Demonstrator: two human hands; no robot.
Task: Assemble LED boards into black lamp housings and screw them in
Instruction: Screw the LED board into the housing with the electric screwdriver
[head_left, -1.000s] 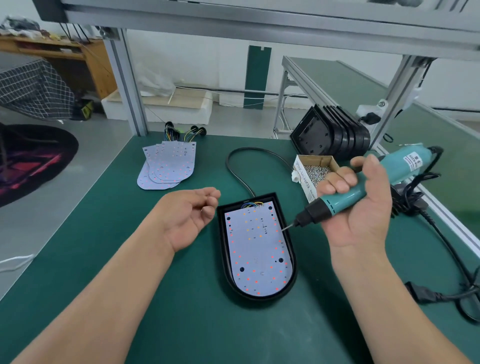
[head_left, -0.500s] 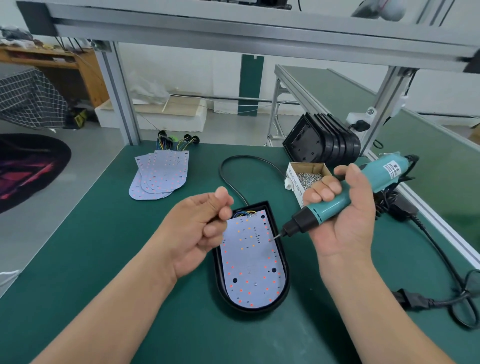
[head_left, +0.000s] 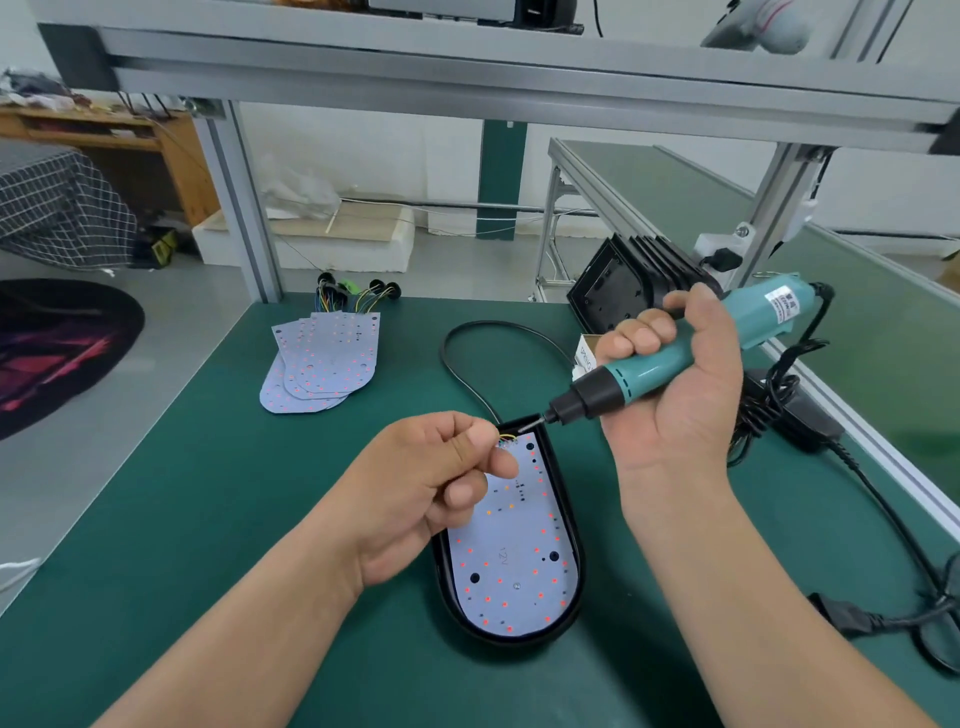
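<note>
A black lamp housing (head_left: 514, 640) lies on the green mat in front of me with a white LED board (head_left: 514, 561) seated inside it. My left hand (head_left: 431, 483) hovers over the housing's upper left end, thumb and forefinger pinched together beside the board's coloured wires; I cannot see anything between the fingertips. My right hand (head_left: 680, 395) grips a teal electric screwdriver (head_left: 649, 366), tilted down to the left. Its bit tip sits at the housing's top rim, close to my left fingertips.
Several spare LED boards (head_left: 322, 358) with wire tails lie fanned at the back left. Empty black housings (head_left: 623, 286) stand stacked at the back right, with a small screw box (head_left: 584, 356) half hidden behind my right hand. Black cables (head_left: 779, 405) trail along the right edge.
My left hand has moved right, onto the top of the housing, and closed into a pinch. The screwdriver tip has shifted from the board's right side up to the top rim.
</note>
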